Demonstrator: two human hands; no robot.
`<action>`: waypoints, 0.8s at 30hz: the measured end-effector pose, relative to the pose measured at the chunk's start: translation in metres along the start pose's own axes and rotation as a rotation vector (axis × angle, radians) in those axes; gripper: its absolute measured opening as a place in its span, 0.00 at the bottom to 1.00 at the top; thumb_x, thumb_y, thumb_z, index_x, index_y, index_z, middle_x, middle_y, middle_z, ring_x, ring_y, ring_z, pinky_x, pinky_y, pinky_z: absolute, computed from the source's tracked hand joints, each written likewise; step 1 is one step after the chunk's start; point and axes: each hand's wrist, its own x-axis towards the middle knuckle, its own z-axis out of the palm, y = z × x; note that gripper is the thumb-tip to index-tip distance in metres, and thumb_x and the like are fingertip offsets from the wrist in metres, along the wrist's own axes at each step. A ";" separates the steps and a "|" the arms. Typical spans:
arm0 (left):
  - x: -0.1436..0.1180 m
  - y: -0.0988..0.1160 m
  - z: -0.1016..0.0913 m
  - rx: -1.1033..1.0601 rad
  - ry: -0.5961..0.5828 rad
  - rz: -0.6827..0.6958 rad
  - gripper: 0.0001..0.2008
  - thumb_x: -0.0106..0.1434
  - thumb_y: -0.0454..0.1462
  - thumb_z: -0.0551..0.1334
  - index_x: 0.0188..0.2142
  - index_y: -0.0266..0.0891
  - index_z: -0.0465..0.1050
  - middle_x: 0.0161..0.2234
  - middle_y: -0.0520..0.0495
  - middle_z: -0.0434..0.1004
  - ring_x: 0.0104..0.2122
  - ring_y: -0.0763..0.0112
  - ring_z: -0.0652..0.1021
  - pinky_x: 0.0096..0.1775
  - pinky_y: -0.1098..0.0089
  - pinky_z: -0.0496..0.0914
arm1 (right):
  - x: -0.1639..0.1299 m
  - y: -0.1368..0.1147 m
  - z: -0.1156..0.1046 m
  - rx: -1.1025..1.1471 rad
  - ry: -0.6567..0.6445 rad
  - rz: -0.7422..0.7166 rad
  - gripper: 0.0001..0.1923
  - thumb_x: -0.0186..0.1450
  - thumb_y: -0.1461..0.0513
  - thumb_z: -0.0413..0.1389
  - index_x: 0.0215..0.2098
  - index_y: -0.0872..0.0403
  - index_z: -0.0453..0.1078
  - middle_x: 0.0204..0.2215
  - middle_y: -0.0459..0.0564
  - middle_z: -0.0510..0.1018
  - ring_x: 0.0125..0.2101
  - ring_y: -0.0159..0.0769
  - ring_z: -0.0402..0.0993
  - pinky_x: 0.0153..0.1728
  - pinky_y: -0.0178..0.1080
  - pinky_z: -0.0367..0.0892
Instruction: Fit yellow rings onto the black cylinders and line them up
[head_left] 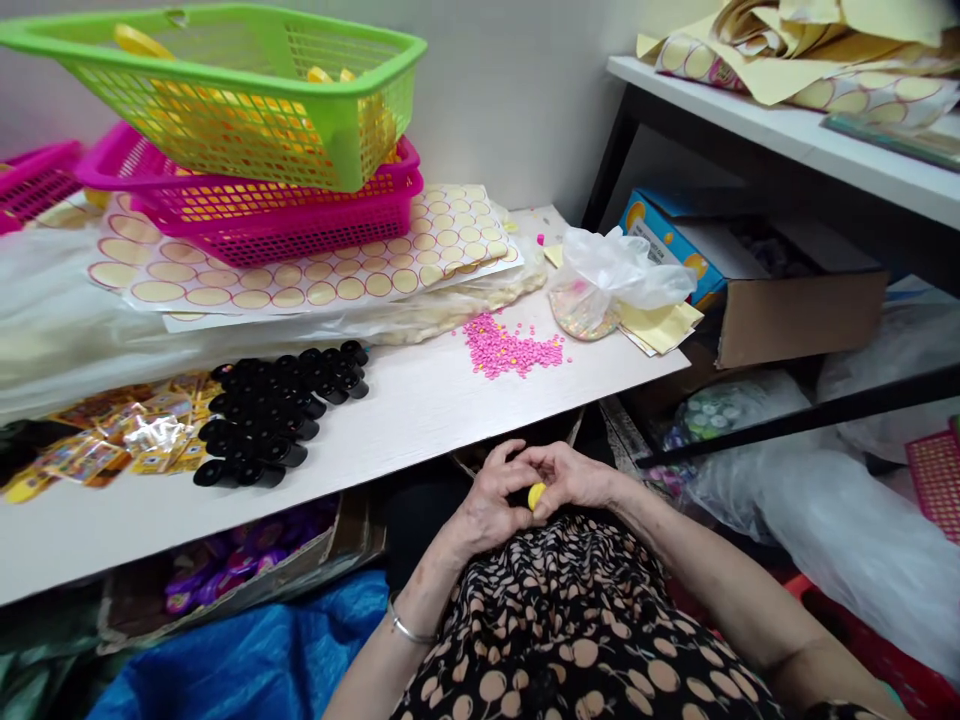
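Observation:
My left hand (491, 500) and my right hand (574, 475) meet in my lap, below the front edge of the white table (420, 400). Both sets of fingers close around one small yellow piece (536, 495), round and mostly hidden by the fingers. On the table above lie a pile of small pink beads (506, 350) and a cluster of black cylindrical caps (281, 415) laid on their sides. Shiny yellow packets (131, 440) are spread at the table's left.
Sticker sheets with round labels (300, 270) lie under stacked pink baskets (285, 210) and a green basket (247, 90). A white plastic bag (619, 270) sits at the table's right end. An open cardboard box (795, 300) and shelves (787, 130) stand to the right.

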 end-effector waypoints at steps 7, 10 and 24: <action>-0.041 -0.019 -0.021 -0.077 0.300 -0.280 0.13 0.49 0.37 0.68 0.37 0.40 0.76 0.39 0.42 0.76 0.44 0.60 0.72 0.49 0.58 0.65 | -0.017 0.011 -0.029 -0.999 0.509 0.035 0.21 0.52 0.63 0.59 0.45 0.56 0.66 0.36 0.50 0.71 0.34 0.36 0.66 0.36 0.37 0.61; -0.047 -0.030 -0.027 -0.078 0.390 -0.441 0.07 0.51 0.38 0.66 0.31 0.38 0.76 0.33 0.45 0.76 0.36 0.64 0.75 0.44 0.63 0.67 | 0.000 0.014 -0.033 -1.229 0.291 0.078 0.18 0.55 0.66 0.55 0.44 0.55 0.66 0.41 0.54 0.71 0.43 0.41 0.66 0.43 0.40 0.61; -0.017 0.025 -0.099 0.146 0.488 -0.353 0.04 0.50 0.35 0.65 0.28 0.39 0.75 0.28 0.48 0.75 0.31 0.69 0.73 0.37 0.69 0.67 | 0.091 0.045 0.018 -1.409 -0.109 0.485 0.12 0.40 0.72 0.59 0.08 0.55 0.62 0.15 0.45 0.72 0.31 0.44 0.77 0.34 0.40 0.69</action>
